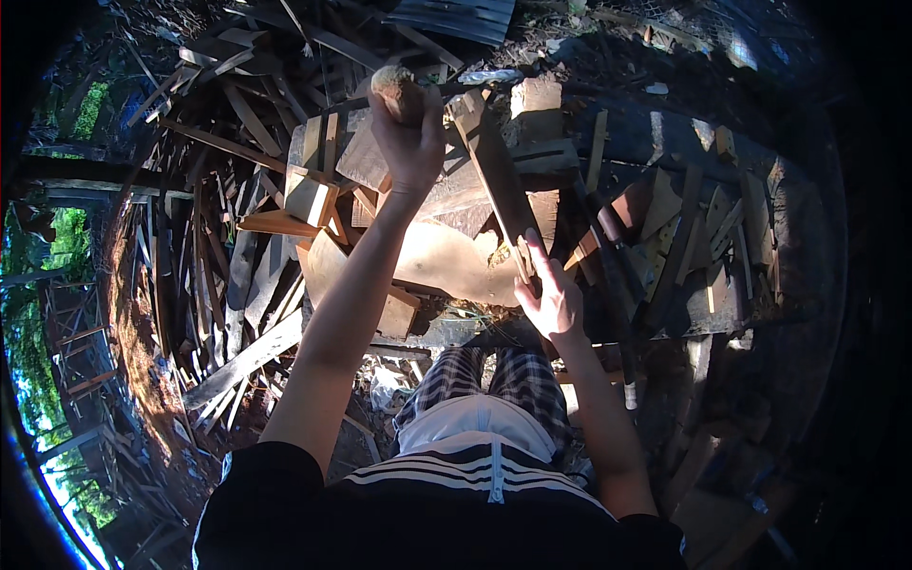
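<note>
A person's right hand (556,306) rests, fingers extended, at the near end of a long plank (504,171) slanting across a table (724,309) strewn with offcuts; whether its grip pinches the wood cannot be told. Farther out, beyond a sunlit pale board (442,261), the left hand (408,152) wraps its grip around a round-ended brown piece (397,93), raised left of the plank's far end. A corrugated sheet (451,19) lies beyond.
</note>
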A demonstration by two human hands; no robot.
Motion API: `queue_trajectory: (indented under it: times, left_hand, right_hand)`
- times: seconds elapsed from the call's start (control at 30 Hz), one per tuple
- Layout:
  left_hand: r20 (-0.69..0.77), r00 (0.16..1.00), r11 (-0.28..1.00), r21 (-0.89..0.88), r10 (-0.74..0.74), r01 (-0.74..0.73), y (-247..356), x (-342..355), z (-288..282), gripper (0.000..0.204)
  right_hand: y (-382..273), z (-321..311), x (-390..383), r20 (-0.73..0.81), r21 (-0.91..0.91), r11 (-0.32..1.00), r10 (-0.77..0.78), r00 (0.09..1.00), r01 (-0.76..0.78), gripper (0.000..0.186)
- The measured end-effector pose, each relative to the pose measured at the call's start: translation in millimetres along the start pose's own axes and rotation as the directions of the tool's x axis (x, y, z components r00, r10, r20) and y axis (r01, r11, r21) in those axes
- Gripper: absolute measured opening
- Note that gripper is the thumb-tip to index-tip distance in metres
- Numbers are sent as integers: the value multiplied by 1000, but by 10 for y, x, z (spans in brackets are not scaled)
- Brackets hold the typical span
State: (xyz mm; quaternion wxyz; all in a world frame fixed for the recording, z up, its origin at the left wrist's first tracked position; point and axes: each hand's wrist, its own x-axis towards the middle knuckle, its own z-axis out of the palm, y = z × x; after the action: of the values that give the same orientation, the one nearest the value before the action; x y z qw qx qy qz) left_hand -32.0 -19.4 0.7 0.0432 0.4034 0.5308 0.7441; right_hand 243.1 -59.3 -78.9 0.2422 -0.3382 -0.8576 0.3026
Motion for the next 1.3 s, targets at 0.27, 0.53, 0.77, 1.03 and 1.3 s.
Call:
queue_trajectory:
  times: [0.27, 0.53, 0.77, 1.03, 1.3]
  left_hand:
    - [300, 944, 912, 334, 135, -237, 51, -188, 392, 40]
    - [437, 893, 801, 495, 106, -337, 49, -391, 574, 25]
    - [445, 879, 814, 437, 174, -383, 108, -349, 598, 24]
    - [478, 873, 831, 442, 100, -337, 94, -364, 512, 29]
    - [472, 876, 814, 468, 100, -345, 39, -354, 483, 30]
  right_hand:
    - [-114, -79, 34, 27, 219, 970, 105, 994, -108, 74]
    - [-377, -784, 104, -149, 241, 961, 177, 973, -138, 73]
    - [-830, -1328, 239, -397, 400, 914, 246, 884, -75, 97]
    - [-679, -1068, 148, -341, 306, 951, 154, 927, -46, 94]
    - [-703, -929, 101, -251, 384, 908, 279, 927, -170, 93]
